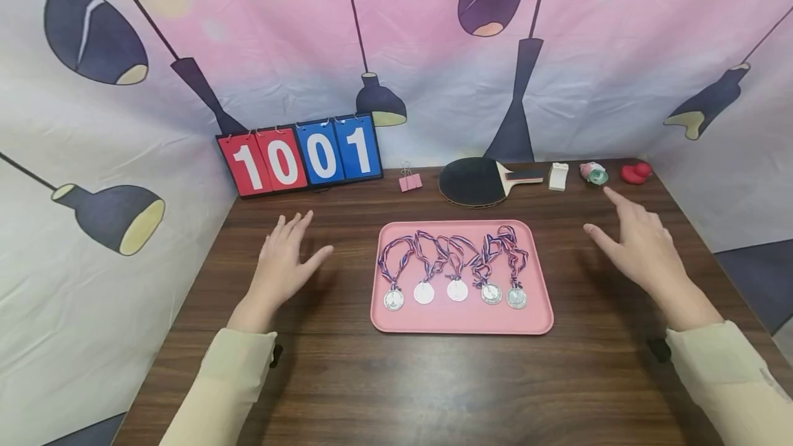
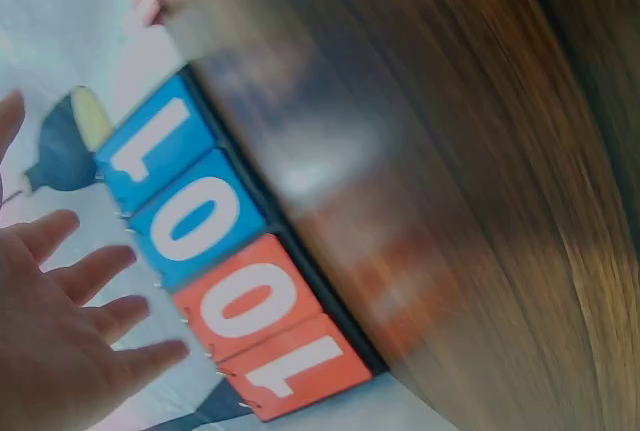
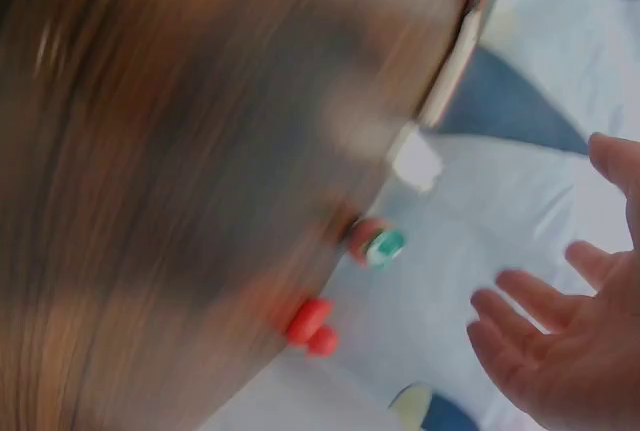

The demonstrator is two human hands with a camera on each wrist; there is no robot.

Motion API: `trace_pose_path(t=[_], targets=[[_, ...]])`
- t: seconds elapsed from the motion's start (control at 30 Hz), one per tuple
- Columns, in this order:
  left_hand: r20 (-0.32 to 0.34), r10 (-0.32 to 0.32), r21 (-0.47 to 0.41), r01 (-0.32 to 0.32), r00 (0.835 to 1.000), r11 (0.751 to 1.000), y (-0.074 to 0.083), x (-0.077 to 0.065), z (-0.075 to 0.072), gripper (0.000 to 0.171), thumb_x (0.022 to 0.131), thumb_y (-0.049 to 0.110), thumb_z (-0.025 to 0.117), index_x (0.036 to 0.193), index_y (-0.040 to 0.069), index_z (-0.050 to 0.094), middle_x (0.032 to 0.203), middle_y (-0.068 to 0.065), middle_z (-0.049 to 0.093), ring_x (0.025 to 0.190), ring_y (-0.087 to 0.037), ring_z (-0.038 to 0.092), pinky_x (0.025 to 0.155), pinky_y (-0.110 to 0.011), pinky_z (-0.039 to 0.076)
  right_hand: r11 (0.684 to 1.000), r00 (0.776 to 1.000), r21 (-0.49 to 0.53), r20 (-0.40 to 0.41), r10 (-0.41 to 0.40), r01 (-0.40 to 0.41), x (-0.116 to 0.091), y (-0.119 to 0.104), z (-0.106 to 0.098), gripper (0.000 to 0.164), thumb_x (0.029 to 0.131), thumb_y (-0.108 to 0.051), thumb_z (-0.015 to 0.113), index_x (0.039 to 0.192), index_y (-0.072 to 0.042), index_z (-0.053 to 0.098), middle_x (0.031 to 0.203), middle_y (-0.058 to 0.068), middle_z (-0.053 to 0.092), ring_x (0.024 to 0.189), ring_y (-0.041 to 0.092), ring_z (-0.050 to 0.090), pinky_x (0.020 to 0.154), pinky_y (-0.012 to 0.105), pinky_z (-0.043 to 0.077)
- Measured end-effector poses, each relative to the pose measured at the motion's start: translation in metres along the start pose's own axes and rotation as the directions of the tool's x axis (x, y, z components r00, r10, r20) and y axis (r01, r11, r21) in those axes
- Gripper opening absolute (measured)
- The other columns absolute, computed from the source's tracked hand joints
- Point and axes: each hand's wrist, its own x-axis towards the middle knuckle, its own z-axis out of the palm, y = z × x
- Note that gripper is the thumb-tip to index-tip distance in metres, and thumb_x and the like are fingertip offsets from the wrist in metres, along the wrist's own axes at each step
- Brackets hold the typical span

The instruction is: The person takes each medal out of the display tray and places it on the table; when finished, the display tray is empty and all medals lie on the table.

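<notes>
Over the left side of the table, my left hand (image 1: 280,263) is spread with thumb apart and holds nothing. My right hand (image 1: 641,246) reaches over the right side, fingers extended, also holding nothing. Between the hands lies a pink tray (image 1: 461,322) bearing several silver medals (image 1: 457,290) in a row, their striped ribbons (image 1: 458,250) bunched above them. A flip scoreboard (image 1: 301,155) with red and blue cards reading 10 and 01 stands beyond my left hand; the left wrist view shows the scoreboard (image 2: 235,241) past the spread fingers. Nearest my right hand is a red rubber duck (image 1: 636,172).
Along the table's back edge lie a pink binder clip (image 1: 410,182), a black table tennis paddle (image 1: 472,182), a small white object (image 1: 558,176) and a small pink-and-green figure (image 1: 593,173). A fabric backdrop (image 1: 421,33) printed with lamps rises behind the wooden table (image 1: 458,391).
</notes>
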Motion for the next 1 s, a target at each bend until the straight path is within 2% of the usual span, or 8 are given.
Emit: trace_pose_path(t=[0.13,0.23,0.37,0.5,0.6,0.73,0.83,1.0], targets=[[-0.002,0.052,-0.115,-0.052,0.999,0.992,0.015,-0.013,-0.002,0.079,0.075,0.055,0.061,0.14,0.019,0.031,0.136,-0.011,0.038,0.129,-0.033,0.023,0.093,-0.058,0.024,0.995,0.997,0.06,0.011,-0.075,0.074,-0.01,-0.02,0.005,0.065,0.084,-0.045,0.056,0.136,-0.011,0.036,0.117,0.023,0.05,0.101,0.044,0.041,0.079,0.057,0.029],[0.043,0.087,-0.182,-0.078,0.995,0.98,0.024,-0.023,0.001,0.076,0.076,0.049,0.065,0.138,0.02,0.034,0.135,-0.009,0.04,0.126,-0.03,0.028,0.093,-0.054,0.029,0.993,0.993,0.069,0.053,-0.102,0.098,-0.021,-0.034,0.012,0.056,0.083,-0.049,0.055,0.125,-0.011,0.049,0.112,0.016,0.056,0.097,0.035,0.047,0.076,0.053,0.034],[0.111,0.123,-0.217,-0.097,0.986,0.971,0.031,-0.035,0.01,0.073,0.076,0.048,0.065,0.138,0.022,0.035,0.134,-0.004,0.042,0.123,-0.024,0.033,0.094,-0.048,0.031,0.99,0.986,0.063,0.093,-0.135,0.129,-0.033,-0.05,0.023,0.047,0.082,-0.05,0.056,0.111,-0.014,0.06,0.097,0.006,0.062,0.081,0.024,0.051,0.067,0.044,0.039],[0.15,0.137,-0.251,-0.097,0.979,0.963,0.034,-0.044,0.022,0.071,0.077,0.046,0.065,0.136,0.021,0.038,0.132,-0.001,0.043,0.121,-0.019,0.036,0.094,-0.045,0.032,0.985,0.98,0.088,0.119,-0.158,0.148,-0.041,-0.059,0.036,0.039,0.079,-0.046,0.062,0.103,-0.015,0.065,0.079,-0.006,0.06,0.061,0.014,0.047,0.054,0.031,0.036],[0.15,0.152,-0.286,-0.104,0.977,0.952,0.037,-0.048,0.03,0.069,0.075,0.043,0.068,0.134,0.019,0.041,0.128,-0.001,0.047,0.116,-0.017,0.041,0.093,-0.043,0.034,0.983,0.977,0.134,0.159,-0.143,0.122,-0.045,-0.063,0.045,0.038,0.077,-0.045,0.066,0.101,-0.015,0.066,0.075,-0.009,0.06,0.055,0.011,0.043,0.049,0.028,0.034],[0.131,0.178,-0.336,-0.125,0.975,0.933,0.039,-0.049,0.041,0.066,0.074,0.039,0.071,0.13,0.014,0.047,0.11,-0.001,0.057,0.092,-0.016,0.05,0.079,-0.037,0.04,0.982,0.973,0.174,0.207,-0.106,0.07,-0.049,-0.065,0.055,0.035,0.074,-0.044,0.069,0.098,-0.018,0.066,0.073,-0.011,0.06,0.055,0.011,0.045,0.049,0.028,0.034],[0.138,0.182,-0.366,-0.121,0.974,0.923,0.039,-0.049,0.049,0.064,0.074,0.035,0.072,0.128,0.01,0.049,0.095,0.001,0.059,0.073,-0.015,0.048,0.065,-0.029,0.04,0.985,0.969,0.163,0.229,-0.093,0.056,-0.05,-0.066,0.061,0.033,0.072,-0.043,0.071,0.095,-0.02,0.066,0.069,-0.012,0.058,0.055,0.01,0.046,0.05,0.028,0.035],[0.173,0.197,-0.422,-0.108,0.965,0.9,0.037,-0.045,0.056,0.064,0.073,0.028,0.075,0.126,0.004,0.05,0.085,-0.001,0.06,0.063,-0.015,0.046,0.056,-0.024,0.038,0.994,0.968,0.093,0.237,-0.082,0.062,-0.052,-0.069,0.067,0.034,0.067,-0.044,0.074,0.089,-0.02,0.066,0.062,-0.012,0.053,0.053,0.009,0.045,0.046,0.028,0.034]])
